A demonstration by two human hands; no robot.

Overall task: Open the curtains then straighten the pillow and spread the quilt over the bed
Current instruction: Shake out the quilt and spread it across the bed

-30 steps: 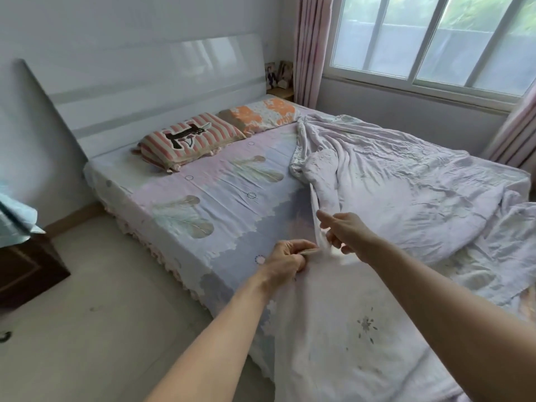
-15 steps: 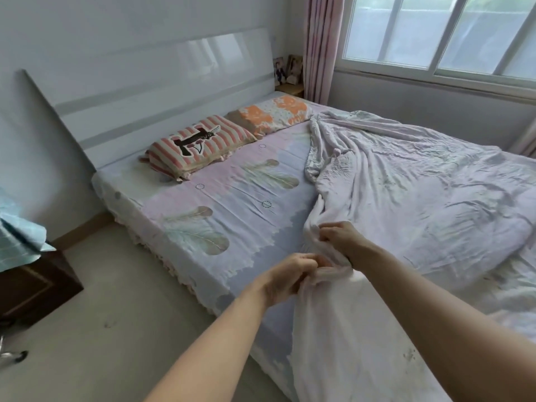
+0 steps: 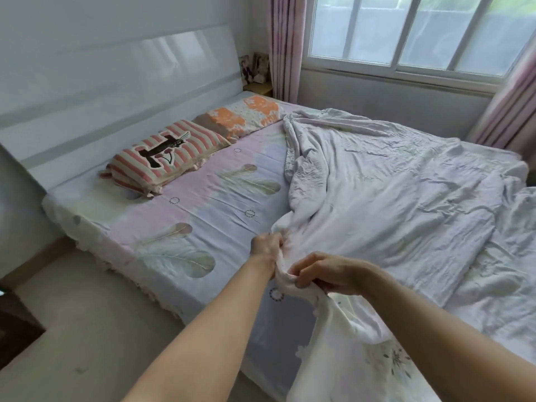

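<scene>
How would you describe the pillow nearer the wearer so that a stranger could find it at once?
Start at the glossy white headboard and look at the two pillows lying below it. The striped pillow is the one further from the window. Its red and cream stripes and black motif distinguish it from the orange-patterned pillow beside it.

I've got open sheet across the left half of the bed [image 3: 185, 216], flat and free to sweep over. Far left, the striped pillow [image 3: 162, 153] and the orange pillow [image 3: 246, 116] sit against the headboard [image 3: 116, 91], blocking that far edge. The crumpled quilt [image 3: 391, 198] heaps over the whole right side. Near left, bare floor [image 3: 87, 329] runs clear along the bed, with a dark cabinet [image 3: 14, 329] at the left edge.
</scene>
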